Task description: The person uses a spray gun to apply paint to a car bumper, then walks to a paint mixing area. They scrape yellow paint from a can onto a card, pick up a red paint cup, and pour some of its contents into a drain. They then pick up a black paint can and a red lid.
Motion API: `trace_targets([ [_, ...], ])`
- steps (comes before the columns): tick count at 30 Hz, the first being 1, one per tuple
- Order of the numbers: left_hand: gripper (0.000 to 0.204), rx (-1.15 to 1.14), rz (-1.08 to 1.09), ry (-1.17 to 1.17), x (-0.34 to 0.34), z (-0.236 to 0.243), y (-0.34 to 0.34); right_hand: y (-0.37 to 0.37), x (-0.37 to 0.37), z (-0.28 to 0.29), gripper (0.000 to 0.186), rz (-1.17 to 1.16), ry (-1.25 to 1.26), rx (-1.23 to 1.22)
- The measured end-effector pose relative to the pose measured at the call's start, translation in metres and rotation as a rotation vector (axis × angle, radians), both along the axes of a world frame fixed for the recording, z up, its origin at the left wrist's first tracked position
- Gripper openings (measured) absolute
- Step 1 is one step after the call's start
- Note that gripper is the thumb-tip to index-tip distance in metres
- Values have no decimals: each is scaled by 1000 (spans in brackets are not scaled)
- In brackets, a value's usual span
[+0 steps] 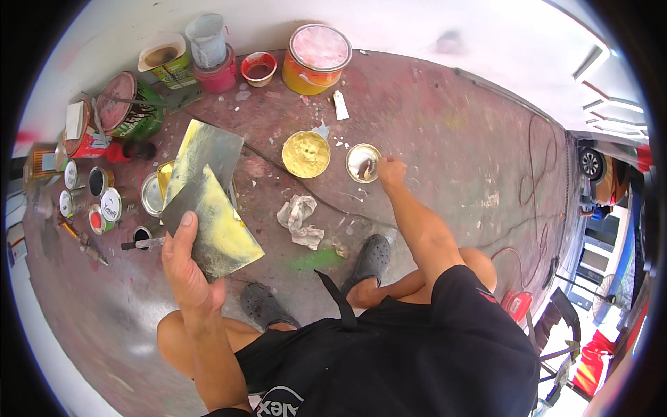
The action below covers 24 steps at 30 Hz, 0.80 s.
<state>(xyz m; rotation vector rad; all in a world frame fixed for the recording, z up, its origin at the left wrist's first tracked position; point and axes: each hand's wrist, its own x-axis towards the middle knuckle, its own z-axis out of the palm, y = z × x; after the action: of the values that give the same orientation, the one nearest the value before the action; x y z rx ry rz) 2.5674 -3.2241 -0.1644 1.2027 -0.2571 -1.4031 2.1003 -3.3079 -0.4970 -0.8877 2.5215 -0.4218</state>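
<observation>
Left hand: yours point(194, 267), raised and part closed, thumb on the near face of a smeared lower plate point(219, 233); its fingers go out of sight behind.
Plates: lower one dark with a broad yellow smear, tilted in your left hand; upper plate point(214, 149), grey and yellow-streaked, overlaps behind it, farther out (how it is held is hidden).
Right hand: yours point(391, 171), arm stretched out, fingers curled at the near right rim of a small white-paste can point(349, 165); whether they grip anything, you cannot tell from here.
White-paste can: on the floor point(445, 160), just left of your right hand, pale paste inside with a dark patch.
Yellow-paste tin: open point(285, 163), between your hands, left of the white-paste can and apart from it.
Crumpled rag: whitish point(299, 219), on the floor between your hands, nearer you than the tin.
White tube: lying point(340, 105) beyond your right hand, slightly left.
Orange-yellow bucket: lidded point(309, 80), farther off past the tube.
Dark cable: runs point(267, 158) across the floor between your hands.
</observation>
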Motion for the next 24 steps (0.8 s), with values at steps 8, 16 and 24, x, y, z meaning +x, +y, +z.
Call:
trace_targets([
  [8, 36, -42, -25, 24, -3, -3, -2, -4, 4, 23, 34, 208, 169, 71],
  [16, 36, -51, -4, 1, 5, 1, 2, -33, 87, 123, 30, 337, -79, -415],
  [24, 36, -56, -8, 14, 2, 10, 5, 16, 189, 124, 28, 1047, 148, -719],
])
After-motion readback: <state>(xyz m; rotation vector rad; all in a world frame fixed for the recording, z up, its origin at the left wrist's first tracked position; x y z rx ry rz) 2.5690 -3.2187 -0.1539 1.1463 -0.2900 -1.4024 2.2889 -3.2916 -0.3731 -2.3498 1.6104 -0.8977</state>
